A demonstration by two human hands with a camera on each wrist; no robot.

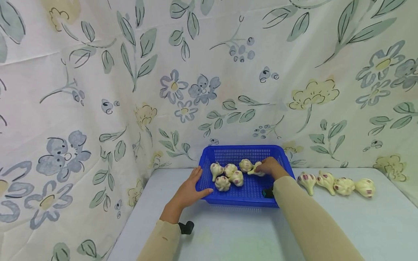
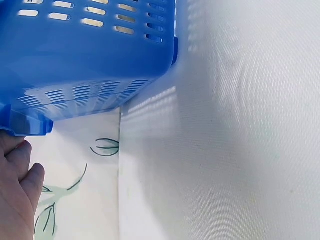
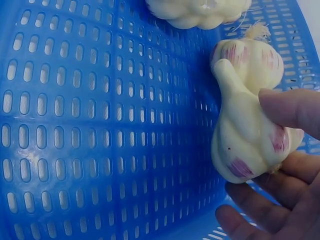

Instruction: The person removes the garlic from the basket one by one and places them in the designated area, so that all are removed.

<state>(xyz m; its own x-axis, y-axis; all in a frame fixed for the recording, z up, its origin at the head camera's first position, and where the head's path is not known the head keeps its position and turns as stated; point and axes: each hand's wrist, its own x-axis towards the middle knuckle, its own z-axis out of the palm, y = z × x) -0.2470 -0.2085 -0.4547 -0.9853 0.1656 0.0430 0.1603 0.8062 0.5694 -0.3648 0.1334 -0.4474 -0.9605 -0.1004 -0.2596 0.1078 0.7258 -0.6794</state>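
Note:
A blue plastic basket (image 1: 228,201) with slotted walls holds several pale garlic bulbs (image 1: 222,183) with purple streaks. My right hand (image 1: 272,167) is inside its right part, holding a garlic bulb (image 3: 245,135) between the thumb and the fingers. In the right wrist view, the held bulb's stem points toward the top, beside another garlic bulb (image 3: 252,62). At the basket's left side, my left hand (image 1: 187,190) touches the rim with fingers extended and the thumb across the front left corner. The left wrist view shows its fingers (image 2: 20,160) just against the outer rim.
Several more garlic bulbs (image 1: 344,186) lie in a row on the white table (image 1: 228,235), right of the basket. A floral curtain (image 1: 209,72) hangs behind the table and along its left. A black wrist-camera piece (image 1: 187,227) shows by the left sleeve.

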